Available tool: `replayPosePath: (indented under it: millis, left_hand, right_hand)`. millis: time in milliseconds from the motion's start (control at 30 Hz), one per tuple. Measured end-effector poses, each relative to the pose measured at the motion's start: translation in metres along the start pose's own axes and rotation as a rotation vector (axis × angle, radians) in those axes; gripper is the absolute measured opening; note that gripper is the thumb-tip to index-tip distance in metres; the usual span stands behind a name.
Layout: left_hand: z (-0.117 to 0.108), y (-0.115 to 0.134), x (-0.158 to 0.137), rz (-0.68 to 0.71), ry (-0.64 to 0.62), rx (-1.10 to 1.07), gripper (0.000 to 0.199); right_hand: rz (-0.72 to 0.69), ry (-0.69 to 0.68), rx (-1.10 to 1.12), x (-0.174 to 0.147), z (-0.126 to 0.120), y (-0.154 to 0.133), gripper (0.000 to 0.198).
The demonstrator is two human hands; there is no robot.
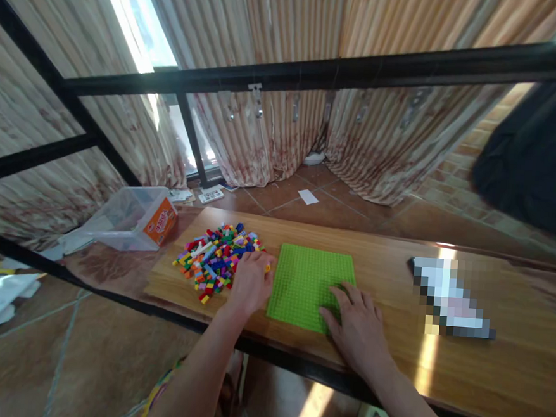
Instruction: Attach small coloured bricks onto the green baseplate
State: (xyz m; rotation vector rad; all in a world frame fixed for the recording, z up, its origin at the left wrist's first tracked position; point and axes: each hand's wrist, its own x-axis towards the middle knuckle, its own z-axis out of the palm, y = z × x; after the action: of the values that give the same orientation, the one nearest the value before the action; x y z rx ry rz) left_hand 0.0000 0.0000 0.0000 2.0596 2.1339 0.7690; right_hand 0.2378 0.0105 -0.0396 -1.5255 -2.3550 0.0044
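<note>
A heap of small toy building bricks [214, 261] in many colours lies on the left of a wooden board. Over the heap's right edge is my left hand [252, 280], its fingers curled together. A small yellow-orange brick [267, 267] shows at these fingertips, partly covered by them. Beside the heap a square green studded baseplate [308, 280] lies flat. My right hand [358, 322] rests at the baseplate's lower right edge, fingers spread, thumb and fingertips over the studs, holding nothing.
A clear plastic box [129, 223] with an orange label stands left of the bricks. To the right lies a pixelated, dark-edged flat object [450, 297]. A black metal bar [316, 71] crosses beyond the wooden board [388, 267], before curtains [281, 31]. Papers lie on the tiled floor.
</note>
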Motion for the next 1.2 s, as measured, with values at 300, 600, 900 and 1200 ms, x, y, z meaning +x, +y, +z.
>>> replayPosePath:
  millis: [300,600,900,1200]
  left_hand:
    - [-0.003,-0.037,0.002,0.059,0.004,0.102,0.029]
    - [-0.001,-0.036,0.0,0.072,-0.028,0.116,0.023]
    - [0.004,-0.012,-0.003,0.1,-0.067,-0.1,0.013]
    - [0.026,0.024,-0.006,0.133,-0.161,-0.238,0.019]
  right_hand:
    - [-0.005,-0.038,0.01,-0.001,-0.001,-0.004,0.04]
    - [-0.027,-0.157,0.072,0.009,-0.013,0.015,0.031]
    - [-0.081,-0.247,0.116,0.002,-0.027,0.037,0.033]
    - [-0.005,-0.29,0.127,-0.004,-0.038,0.046,0.033]
